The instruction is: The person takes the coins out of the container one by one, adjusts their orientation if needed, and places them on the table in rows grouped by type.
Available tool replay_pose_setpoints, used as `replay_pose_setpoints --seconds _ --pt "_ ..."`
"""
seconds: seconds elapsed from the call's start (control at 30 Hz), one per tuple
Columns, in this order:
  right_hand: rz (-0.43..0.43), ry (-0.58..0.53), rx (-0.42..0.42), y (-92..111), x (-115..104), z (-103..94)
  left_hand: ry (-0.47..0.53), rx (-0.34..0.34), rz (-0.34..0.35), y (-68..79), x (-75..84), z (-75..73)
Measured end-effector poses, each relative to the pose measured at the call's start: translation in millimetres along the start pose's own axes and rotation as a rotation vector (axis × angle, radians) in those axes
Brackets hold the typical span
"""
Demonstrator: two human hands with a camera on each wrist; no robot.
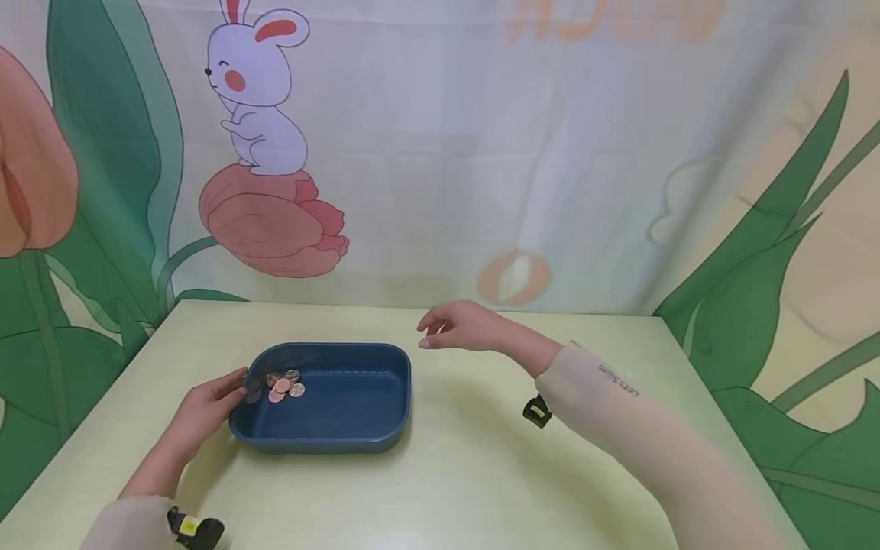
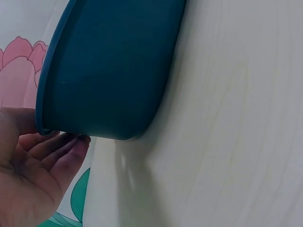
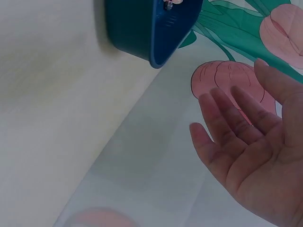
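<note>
A dark blue rectangular tray point(image 1: 323, 444) stands on the table, left of centre. Several copper and silver coins point(image 1: 283, 386) lie together at the left end of its floor. My left hand point(image 1: 201, 410) grips that end; the left wrist view shows the thumb over the rim and the fingers point(image 2: 70, 163) against the outside wall. Past the tray's far right corner, my right hand point(image 1: 462, 325) hovers above the table with nothing in it. Its fingers point(image 3: 222, 118) are loosely bent and spread apart in the right wrist view.
The pale wooden table point(image 1: 467, 489) ends at a hanging cloth point(image 1: 426, 191) printed with a rabbit, tulips and leaves. Each wrist carries a small black camera; the right one point(image 1: 537, 412) hangs below the sleeve.
</note>
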State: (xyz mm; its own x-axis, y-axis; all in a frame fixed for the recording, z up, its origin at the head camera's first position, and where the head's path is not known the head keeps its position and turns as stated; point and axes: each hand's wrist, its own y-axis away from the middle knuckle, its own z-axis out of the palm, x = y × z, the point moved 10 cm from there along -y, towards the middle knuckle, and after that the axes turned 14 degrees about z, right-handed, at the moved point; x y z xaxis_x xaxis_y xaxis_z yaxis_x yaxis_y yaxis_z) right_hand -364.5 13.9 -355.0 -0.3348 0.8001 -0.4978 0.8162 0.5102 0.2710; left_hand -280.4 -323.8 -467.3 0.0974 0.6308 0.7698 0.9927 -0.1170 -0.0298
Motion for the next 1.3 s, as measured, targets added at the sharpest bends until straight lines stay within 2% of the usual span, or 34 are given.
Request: replay_pose_setpoints --seconds 0.27,0.57,0.8,0.93,1.07,1.17,1.3 --pt "-0.029 0.089 -0.082 -23 -32 5.0 0.041 0.020 -0.001 1.3 -1.8 0.6" --pt "-0.043 0.070 -0.169 -46 -70 12.7 0.056 0.033 0.000 -1.4 -1.3 3.6" --pt "-0.065 0.018 -0.269 -71 -97 31.2 0.082 0.050 -0.023 -2.5 -5.3 14.6" --pt "-0.089 0.032 -0.300 -88 -114 45.9 0.103 0.092 -0.034 0.6 -5.5 15.4" --pt "-0.104 0.084 -0.294 -102 -127 64.1 0.098 0.141 -0.050 3.8 -5.1 13.9" --pt "-0.117 0.107 -0.257 -112 -136 80.5 0.119 0.159 -0.066 5.2 -5.6 13.8" --pt "-0.130 0.068 -0.213 -121 -143 102.4 0.138 0.173 -0.079 7.4 -5.2 13.7"
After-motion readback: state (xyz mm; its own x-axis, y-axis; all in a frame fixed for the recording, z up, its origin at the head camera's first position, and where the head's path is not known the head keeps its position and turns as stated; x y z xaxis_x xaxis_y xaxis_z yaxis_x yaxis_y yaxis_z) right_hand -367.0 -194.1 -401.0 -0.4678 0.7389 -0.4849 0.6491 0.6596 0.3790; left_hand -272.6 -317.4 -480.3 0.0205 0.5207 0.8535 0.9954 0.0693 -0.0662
